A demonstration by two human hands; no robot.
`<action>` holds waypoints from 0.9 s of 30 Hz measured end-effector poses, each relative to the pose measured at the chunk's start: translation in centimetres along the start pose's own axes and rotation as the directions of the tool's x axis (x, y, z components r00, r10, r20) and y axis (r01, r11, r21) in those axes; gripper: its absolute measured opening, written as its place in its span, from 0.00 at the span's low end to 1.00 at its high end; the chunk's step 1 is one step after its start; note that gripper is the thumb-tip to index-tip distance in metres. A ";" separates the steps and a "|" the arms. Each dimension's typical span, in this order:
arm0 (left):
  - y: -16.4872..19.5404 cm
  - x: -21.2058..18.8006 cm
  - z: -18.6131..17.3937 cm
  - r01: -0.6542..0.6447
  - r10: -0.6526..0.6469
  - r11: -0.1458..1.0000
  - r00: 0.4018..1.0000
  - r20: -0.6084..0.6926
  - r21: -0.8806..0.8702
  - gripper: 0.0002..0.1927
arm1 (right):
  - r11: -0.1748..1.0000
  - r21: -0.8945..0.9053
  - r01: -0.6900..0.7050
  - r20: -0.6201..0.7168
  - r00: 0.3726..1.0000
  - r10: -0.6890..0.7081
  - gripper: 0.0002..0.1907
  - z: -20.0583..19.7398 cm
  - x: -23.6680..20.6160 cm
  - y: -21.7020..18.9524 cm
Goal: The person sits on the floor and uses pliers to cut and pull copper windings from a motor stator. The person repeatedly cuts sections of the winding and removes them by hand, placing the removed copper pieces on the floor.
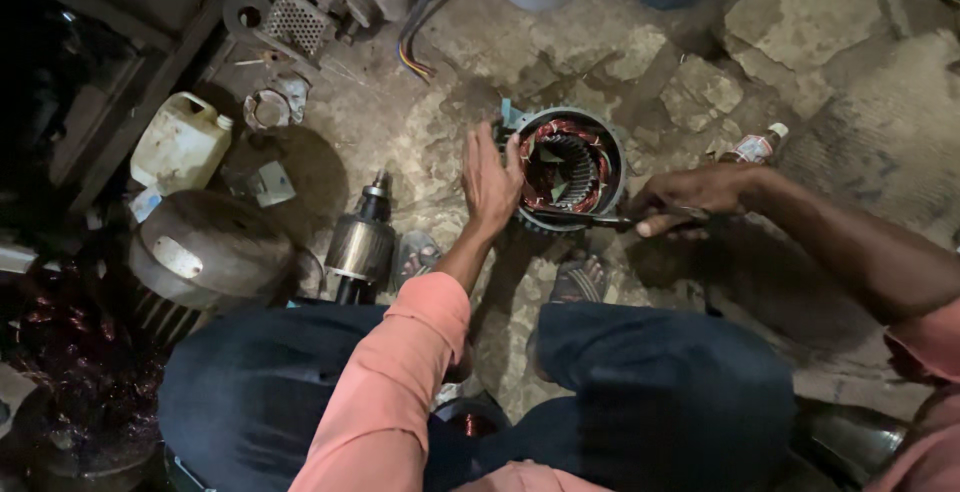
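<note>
motor stator (570, 164) on the floor, steadied by the open left hand (490, 180) while the right hand's (690, 200) fingers grip a tool (585, 217) reaching its windings.

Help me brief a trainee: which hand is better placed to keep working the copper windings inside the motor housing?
Right, probably. The right hand grips the metal tool, whose tip reaches the copper windings. The left hand lies flat against the motor housing, steadying it.

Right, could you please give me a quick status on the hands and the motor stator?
Left hand flat on stator rim. Right hand gripping metal tool, tip at copper windings. Rotor lies apart, left; nothing in the way.
</note>
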State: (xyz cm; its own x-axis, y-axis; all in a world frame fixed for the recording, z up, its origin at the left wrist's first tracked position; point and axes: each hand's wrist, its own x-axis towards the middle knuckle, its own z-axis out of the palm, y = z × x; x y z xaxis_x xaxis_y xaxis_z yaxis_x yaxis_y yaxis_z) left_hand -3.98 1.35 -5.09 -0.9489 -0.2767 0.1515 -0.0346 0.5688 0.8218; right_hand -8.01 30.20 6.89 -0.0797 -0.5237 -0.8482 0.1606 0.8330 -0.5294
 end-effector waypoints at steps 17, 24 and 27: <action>0.9 0.2 -0.9 -0.013 0.013 1.000 1.000 0.022 -0.025 0.19 | 0.984 0.015 -0.176 -0.013 0.984 0.176 0.50 0.1 -0.5 0.0; 1.1 0.1 -1.0 -0.051 0.051 0.998 0.999 0.003 -0.020 0.19 | 0.993 -0.055 -0.104 0.043 0.993 0.106 0.50 0.0 -0.1 -1.2; 1.1 0.1 -1.0 -0.055 0.055 0.998 0.998 -0.013 -0.023 0.19 | 0.997 -0.022 -0.072 0.051 0.996 0.074 0.49 0.4 -0.1 -1.5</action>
State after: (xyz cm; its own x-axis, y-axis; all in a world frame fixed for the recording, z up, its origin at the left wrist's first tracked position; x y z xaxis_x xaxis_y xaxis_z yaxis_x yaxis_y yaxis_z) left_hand -3.79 1.18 -3.57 -0.9451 -0.2554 0.2037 0.0250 0.5651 0.8247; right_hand -7.88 28.90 7.76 -0.0171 -0.4695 -0.8828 0.1441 0.8725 -0.4668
